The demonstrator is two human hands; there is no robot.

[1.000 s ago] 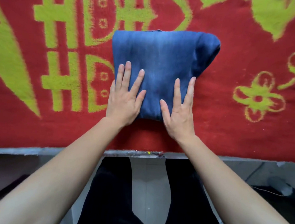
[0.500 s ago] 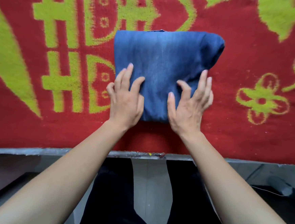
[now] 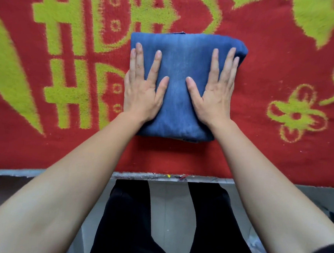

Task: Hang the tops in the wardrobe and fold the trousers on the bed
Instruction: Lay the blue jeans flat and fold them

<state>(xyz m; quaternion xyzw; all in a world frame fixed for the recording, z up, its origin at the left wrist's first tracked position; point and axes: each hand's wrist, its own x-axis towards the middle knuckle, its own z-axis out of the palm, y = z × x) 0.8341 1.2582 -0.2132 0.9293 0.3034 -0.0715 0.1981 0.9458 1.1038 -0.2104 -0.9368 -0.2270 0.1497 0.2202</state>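
Palms lie flat on the jeans (image 3: 180, 63): the left hand (image 3: 143, 90) and the right hand (image 3: 214, 92) both press down with fingers straight and spread, gripping nothing, thumbs angled inward toward each other with a strip of bare denim between them. Under the hands the jeans sit as a compact, squarish bundle several layers thick, its far edge just past the fingertips and its near edge just behind the wrists; the far right corner bulges out beside the right little finger. Around the bundle spreads the red and green blanket (image 3: 259, 157) covering the bed (image 3: 28, 172), whose edge runs across nearer the body, with dark-clad legs (image 3: 126, 223) and pale floor (image 3: 167, 216) below it. By my reading this pair is folded and only being pressed flat; no tops, wardrobe or other trousers show, so how much of the rest is done I cannot tell
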